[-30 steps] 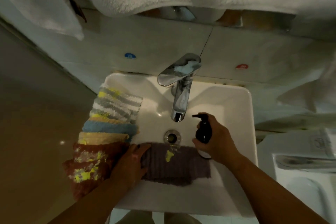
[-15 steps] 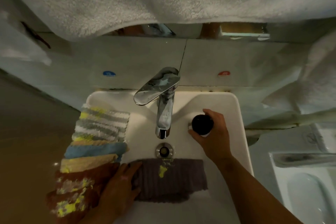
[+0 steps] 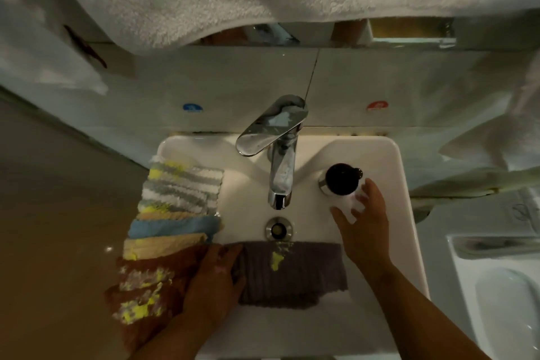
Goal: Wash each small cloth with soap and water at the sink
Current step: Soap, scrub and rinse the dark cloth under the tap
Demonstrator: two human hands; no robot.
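Left hand (image 3: 214, 280) lies flat on the left end of the purple cloth (image 3: 301, 275), near the sink (image 3: 409, 213) front edge. Right hand (image 3: 363, 231), fingers spread, holds nothing, just beside the soap bottle (image 3: 340, 183).

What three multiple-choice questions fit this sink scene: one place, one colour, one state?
1. Where does the soap bottle stand? A on the cloth stack; B on the sink rim, right of the faucet; C over the drain.
2. What colour is the blotch on the purple cloth? A red; B blue; C yellow.
3. How are the fingers of the right hand? A spread open; B curled round the faucet; C pinching a cloth.
1 B: it stands on the rim beside the faucet. 2 C: the blotch is plainly yellow. 3 A: they spread beside the bottle, gripping nothing.
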